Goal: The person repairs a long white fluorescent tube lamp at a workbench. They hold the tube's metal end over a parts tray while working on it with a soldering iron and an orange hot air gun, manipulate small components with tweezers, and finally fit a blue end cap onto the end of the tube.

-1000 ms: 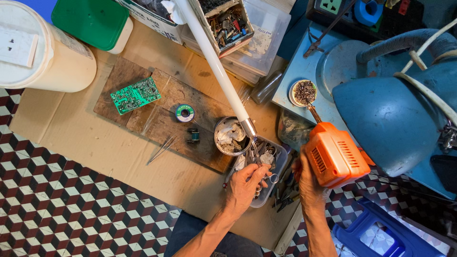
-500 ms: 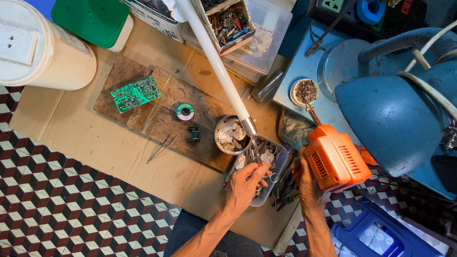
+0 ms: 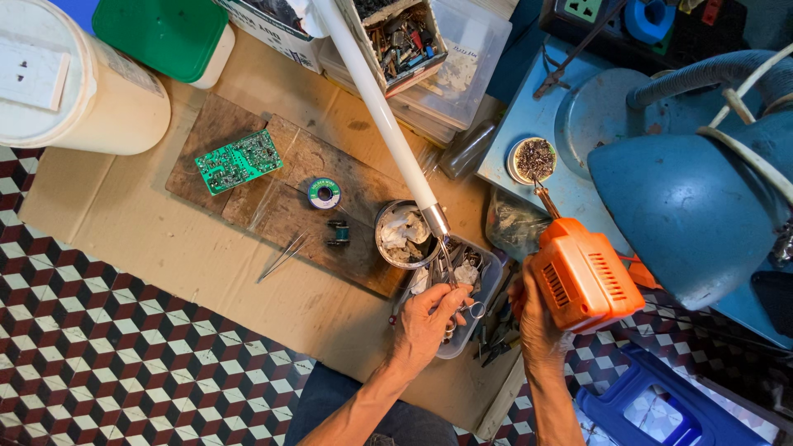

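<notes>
My right hand (image 3: 533, 318) grips an orange soldering gun (image 3: 582, 277). Its metal tip points up toward a small round tin of dark bits (image 3: 535, 158). My left hand (image 3: 429, 318) reaches into a clear plastic tray (image 3: 487, 293) of scissors, pliers and other metal tools. Its fingers curl over the tools, and I cannot see whether they hold one. A round tin with white rags (image 3: 405, 234) stands just above the tray, at the end of a long white tube (image 3: 376, 99).
A wooden board (image 3: 239, 211) on cardboard (image 3: 157, 256) carries a green circuit board (image 3: 239, 161), a solder spool (image 3: 324, 193) and tweezers (image 3: 285, 256). A white bucket (image 3: 74, 91) is at far left, parts boxes (image 3: 405, 37) at the top, a blue machine housing (image 3: 694, 198) at right and a blue stool (image 3: 652, 413) below it.
</notes>
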